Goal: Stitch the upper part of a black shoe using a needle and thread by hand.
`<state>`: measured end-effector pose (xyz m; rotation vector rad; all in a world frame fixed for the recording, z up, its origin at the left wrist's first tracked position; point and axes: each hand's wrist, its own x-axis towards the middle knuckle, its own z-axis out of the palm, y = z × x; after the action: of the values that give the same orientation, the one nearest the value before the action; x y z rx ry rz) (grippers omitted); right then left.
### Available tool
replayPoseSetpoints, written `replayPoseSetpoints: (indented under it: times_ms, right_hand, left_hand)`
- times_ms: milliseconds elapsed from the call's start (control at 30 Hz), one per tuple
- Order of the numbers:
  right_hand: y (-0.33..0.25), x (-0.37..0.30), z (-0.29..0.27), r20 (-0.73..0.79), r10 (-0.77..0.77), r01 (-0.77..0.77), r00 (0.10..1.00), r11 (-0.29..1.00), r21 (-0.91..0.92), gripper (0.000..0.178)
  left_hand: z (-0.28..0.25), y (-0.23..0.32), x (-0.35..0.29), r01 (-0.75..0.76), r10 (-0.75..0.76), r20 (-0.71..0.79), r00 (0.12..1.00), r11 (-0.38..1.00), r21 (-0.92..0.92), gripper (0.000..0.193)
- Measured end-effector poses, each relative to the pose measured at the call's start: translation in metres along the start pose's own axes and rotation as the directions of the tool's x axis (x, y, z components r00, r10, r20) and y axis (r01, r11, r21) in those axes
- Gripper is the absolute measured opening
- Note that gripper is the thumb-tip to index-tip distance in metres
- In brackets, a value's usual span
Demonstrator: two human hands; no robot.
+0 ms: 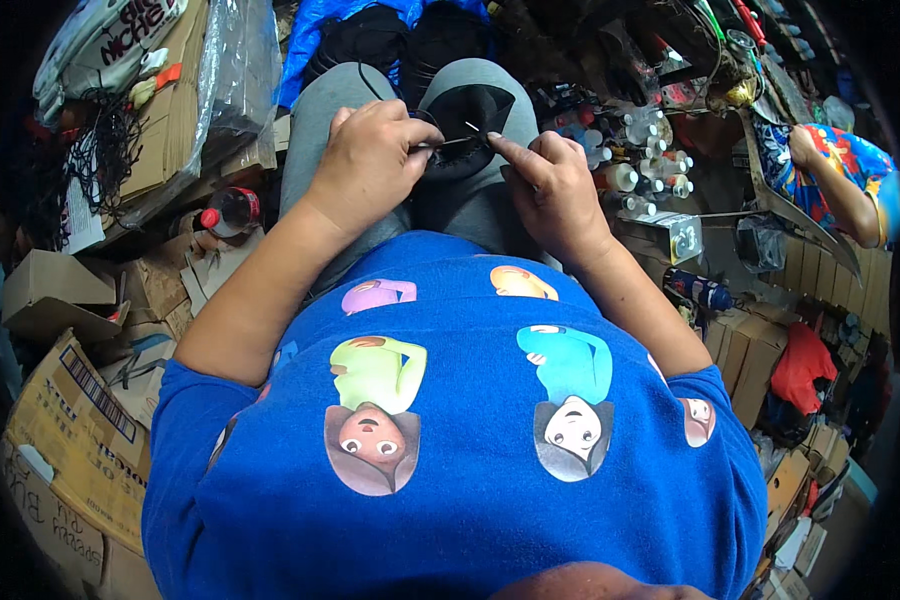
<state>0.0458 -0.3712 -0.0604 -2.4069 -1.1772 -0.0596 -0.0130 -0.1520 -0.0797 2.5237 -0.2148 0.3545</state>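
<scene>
A black piece (461, 112), apparently fabric or soft leather with a curved rim, lies across my knees. My left hand (368, 155) is closed at its left side, thumb and forefinger pinching a thin, light needle-like tool (454, 142) that reaches across the piece. On the right, my right hand (558, 185) has its forefinger stretched to the rim of the black piece, close to the tool's far end. Its other fingers are curled in, and whatever they hold is hidden. A thin black cord (369, 84) runs down near my left hand.
Several bottles (654, 160) stand at my right, with a co-worker's arm (842, 182) beyond them. To my left are a red-capped bottle (232, 212), an open cardboard box (58, 293) and plastic-wrapped cardboard (185, 110). Dark rounded items (450, 45) lie beyond my knees.
</scene>
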Motion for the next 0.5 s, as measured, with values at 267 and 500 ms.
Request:
replayPoseSetpoints:
  times_ms: [267, 500]
  right_hand:
    - [0.031, 0.016, -0.015, 0.347, 0.252, -0.392, 0.903, 0.811, 0.433, 0.034]
    - [0.052, 0.042, -0.023, 0.497, 0.155, -0.398, 0.854, 0.810, 0.430, 0.032]
  left_hand:
    - [-0.003, -0.005, 0.007, 0.149, -0.109, 0.113, 0.988, 0.874, -0.463, 0.024]
    - [0.010, -0.022, 0.015, 0.044, -0.014, 0.086, 0.996, 0.936, -0.350, 0.030]
